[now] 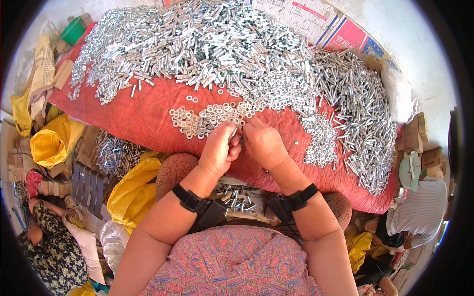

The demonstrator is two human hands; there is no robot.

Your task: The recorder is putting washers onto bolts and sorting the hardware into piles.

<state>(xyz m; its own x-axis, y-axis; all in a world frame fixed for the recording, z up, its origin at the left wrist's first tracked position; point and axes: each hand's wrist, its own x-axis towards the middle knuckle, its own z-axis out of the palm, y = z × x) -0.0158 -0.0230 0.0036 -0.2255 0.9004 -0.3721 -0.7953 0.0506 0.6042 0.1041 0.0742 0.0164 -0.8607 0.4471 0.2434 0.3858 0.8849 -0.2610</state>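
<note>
My left hand (220, 147) and my right hand (265, 143) meet over the near edge of a red quilted cloth (133, 106). Both have their fingers closed in a pinch, knuckles nearly touching. Whatever sits between the fingertips is too small and hidden to name. Just beyond them lies a loose patch of flat metal washers (202, 121). A second heap of washers (320, 138) is to the right of my right hand. Across the back spreads a large mound of short silvery metal sleeves (197, 47). Long thin bolts (363, 103) are piled at the right.
Below my wrists, assembled-looking metal fasteners (239, 201) lie in a low container. Yellow sacks (52, 143) and a slatted dark crate (88, 190) stand at left, with a green cup (73, 30) behind. One person (54, 241) sits lower left, another (417, 212) lower right. Cardboard (306, 19) lines the back.
</note>
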